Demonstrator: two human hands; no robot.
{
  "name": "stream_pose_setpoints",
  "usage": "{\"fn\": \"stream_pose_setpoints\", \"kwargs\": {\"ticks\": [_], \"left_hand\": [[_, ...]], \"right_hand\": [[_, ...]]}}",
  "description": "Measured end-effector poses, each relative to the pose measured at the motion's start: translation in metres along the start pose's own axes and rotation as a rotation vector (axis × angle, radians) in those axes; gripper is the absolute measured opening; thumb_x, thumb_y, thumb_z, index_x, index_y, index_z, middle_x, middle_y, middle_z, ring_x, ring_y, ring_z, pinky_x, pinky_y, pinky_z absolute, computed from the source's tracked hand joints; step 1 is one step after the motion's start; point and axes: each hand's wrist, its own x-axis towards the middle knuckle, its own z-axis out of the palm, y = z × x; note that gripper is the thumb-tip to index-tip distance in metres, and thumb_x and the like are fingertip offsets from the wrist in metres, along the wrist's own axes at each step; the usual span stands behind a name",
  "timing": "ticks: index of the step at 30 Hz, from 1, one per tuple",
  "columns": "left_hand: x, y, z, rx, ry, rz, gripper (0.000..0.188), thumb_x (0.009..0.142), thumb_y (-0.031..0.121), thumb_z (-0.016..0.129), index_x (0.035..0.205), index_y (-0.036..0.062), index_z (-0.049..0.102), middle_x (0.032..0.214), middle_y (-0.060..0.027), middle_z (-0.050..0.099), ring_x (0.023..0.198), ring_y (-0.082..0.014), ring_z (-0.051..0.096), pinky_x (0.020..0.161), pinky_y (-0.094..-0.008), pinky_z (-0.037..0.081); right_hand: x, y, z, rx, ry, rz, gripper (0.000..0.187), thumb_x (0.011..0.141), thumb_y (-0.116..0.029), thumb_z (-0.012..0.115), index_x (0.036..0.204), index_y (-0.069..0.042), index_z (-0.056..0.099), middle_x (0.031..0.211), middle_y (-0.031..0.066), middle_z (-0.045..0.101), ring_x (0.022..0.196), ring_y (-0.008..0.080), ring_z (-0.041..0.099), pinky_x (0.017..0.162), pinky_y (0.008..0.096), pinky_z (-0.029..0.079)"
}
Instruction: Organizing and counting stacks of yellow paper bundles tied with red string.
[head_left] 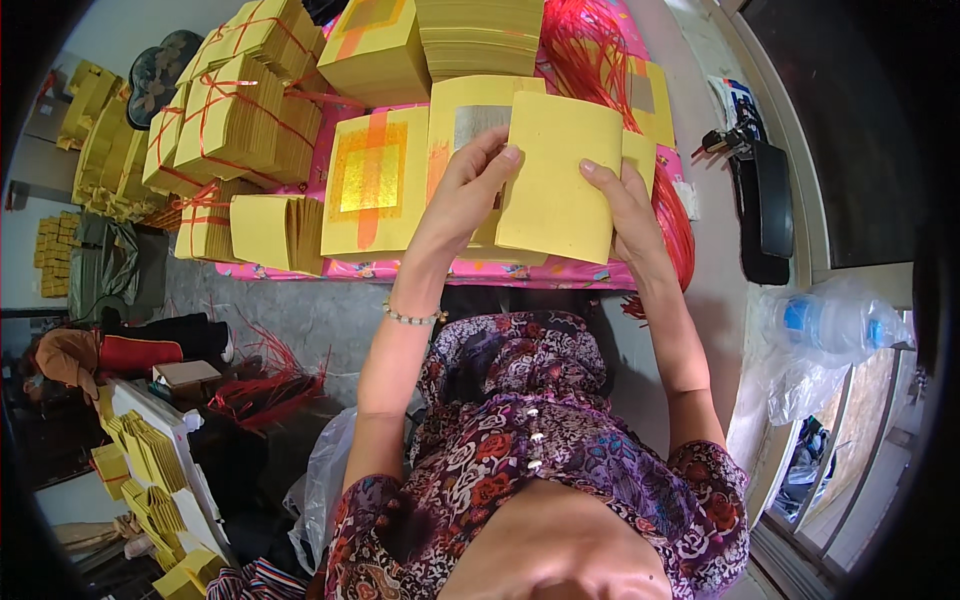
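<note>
In front of me, over the table, both my hands hold up a folded wad of yellow joss paper [560,180]. My left hand [478,185] grips its left edge, thumb in front and fingers curled behind. On the opposite edge my right hand [625,205] presses its thumb to the front face, with its other fingers mostly hidden behind. Just beyond the wad, a stack with a silver square [480,122] is partly covered. Left of it lies a joss paper stack with a gold foil square [370,180] crossed by an orange-red stripe.
Bundles tied with red string [235,115] pile up at the table's left, beside a folded stack [275,235]. Loose red strings [595,60] hang over the right side of the pink tablecloth [570,272]. At right, a plastic bag holds bottles [825,325]. Red strings [270,385] litter the floor.
</note>
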Motion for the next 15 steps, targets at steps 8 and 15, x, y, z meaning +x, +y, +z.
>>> {"fn": "stream_pose_setpoints", "kwargs": {"ticks": [8,15], "left_hand": [[0.003,-0.001,0.000,0.012,-0.004,0.003,0.039,0.097,0.017,0.048,0.133,0.0012,0.045,0.119,-0.0048,0.058,0.106,-0.0093,0.056,0.089,-0.0244,0.045],[-0.016,0.001,0.030,-0.059,0.049,0.132,0.029,0.096,0.008,0.044,0.125,0.0003,0.041,0.112,-0.0077,0.055,0.106,-0.0115,0.051,0.092,-0.0278,0.042]], "right_hand": [[-0.001,-0.003,0.000,-0.048,-0.003,-0.012,0.041,0.091,-0.019,0.057,0.123,0.005,0.048,0.109,0.0115,0.062,0.097,0.0141,0.062,0.081,0.0273,0.051],[-0.015,-0.004,0.004,-0.377,-0.041,-0.342,0.045,0.087,-0.007,0.061,0.127,0.003,0.044,0.115,0.0088,0.058,0.105,0.0141,0.055,0.090,0.0292,0.045]]}}
